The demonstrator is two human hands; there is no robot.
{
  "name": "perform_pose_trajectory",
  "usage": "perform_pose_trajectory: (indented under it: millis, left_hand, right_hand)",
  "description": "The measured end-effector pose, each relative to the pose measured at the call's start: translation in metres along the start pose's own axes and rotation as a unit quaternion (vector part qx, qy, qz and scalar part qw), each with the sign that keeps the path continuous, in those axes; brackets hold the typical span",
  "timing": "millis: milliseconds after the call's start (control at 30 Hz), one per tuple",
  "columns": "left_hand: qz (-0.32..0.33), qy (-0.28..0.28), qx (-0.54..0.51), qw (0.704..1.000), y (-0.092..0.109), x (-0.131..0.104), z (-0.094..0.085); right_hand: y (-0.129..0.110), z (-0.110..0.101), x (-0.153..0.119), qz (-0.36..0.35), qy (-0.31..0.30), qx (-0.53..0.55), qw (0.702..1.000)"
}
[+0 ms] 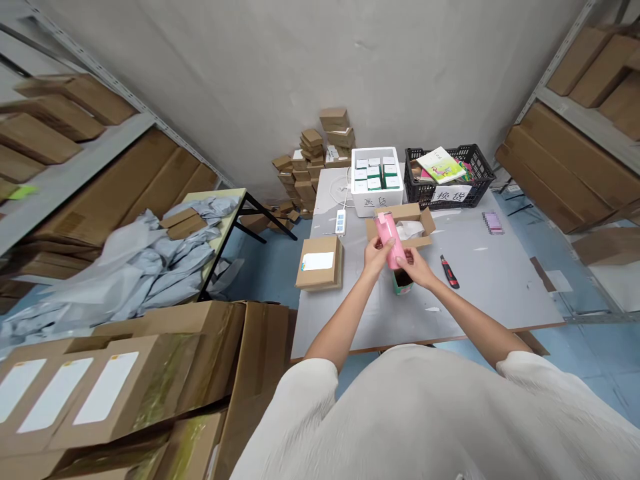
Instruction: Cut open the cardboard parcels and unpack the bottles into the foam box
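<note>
A pink bottle [388, 233], tilted and with a lid at its far end, is held between both my hands over the table. My left hand [377, 255] grips its left side, fingers closed around it. On the lower right side, my right hand [416, 267] pinches it near the base. Just beneath the bottle stands a small green box [403, 285] with its top open, partly hidden by my hands. Behind them sits an open cardboard box [427, 223] with white wrapping [410, 230] inside. A red and black utility knife [449, 272] lies to the right of my right hand.
On the grey table [470, 300] are a closed carton [320, 263], a power strip [341, 222], a white foam bin [377, 200] of small boxes, and a black crate [475, 180] with books. Stacked cartons [190, 360] stand at lower left. Shelves of boxes flank both sides.
</note>
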State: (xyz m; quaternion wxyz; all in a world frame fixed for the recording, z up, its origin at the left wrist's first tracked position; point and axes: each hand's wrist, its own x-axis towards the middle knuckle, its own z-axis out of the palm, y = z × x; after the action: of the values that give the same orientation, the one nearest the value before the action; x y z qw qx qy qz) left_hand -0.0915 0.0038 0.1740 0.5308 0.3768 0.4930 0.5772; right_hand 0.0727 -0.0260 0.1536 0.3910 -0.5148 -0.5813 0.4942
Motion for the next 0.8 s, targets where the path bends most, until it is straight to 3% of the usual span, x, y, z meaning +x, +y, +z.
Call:
perform_pose_trajectory:
  millis: [100, 200, 300, 433, 533, 633, 800]
  left_hand:
    - [0.008, -0.011, -0.031, 0.999, -0.002, 0.001, -0.003]
    - [-0.001, -0.006, -0.048, 0.999, -0.003, 0.000, -0.004]
    - [0.000, -0.006, -0.023, 1.000, -0.002, -0.002, -0.003]
    - [-0.016, -0.010, 0.027, 0.999, 0.003, -0.005, 0.000]
    - [-0.026, -0.008, 0.025, 0.999, 0.003, -0.005, 0.001]
    - [-0.027, 0.000, -0.013, 1.000, 0.000, -0.003, 0.001]
    - [-0.048, 0.013, -0.060, 0.997, -0.001, -0.001, -0.001]
  right_hand:
    - [0.003, -0.005, 0.001, 0.007, -0.067, 0.076, 0.995]
    - [0.006, -0.006, 0.001, 0.013, -0.079, 0.115, 0.990]
    - [0.008, -0.002, 0.000, 0.010, -0.035, 0.113, 0.993]
    - [0.010, 0.005, -0.006, -0.006, 0.049, 0.000, 0.999]
    - [0.010, 0.008, -0.010, -0.011, 0.063, -0.068, 0.996]
    - [0.009, 0.006, -0.010, -0.014, 0.046, -0.029, 0.998]
    - [0.007, -0.002, -0.007, -0.003, -0.037, 0.079, 0.996]
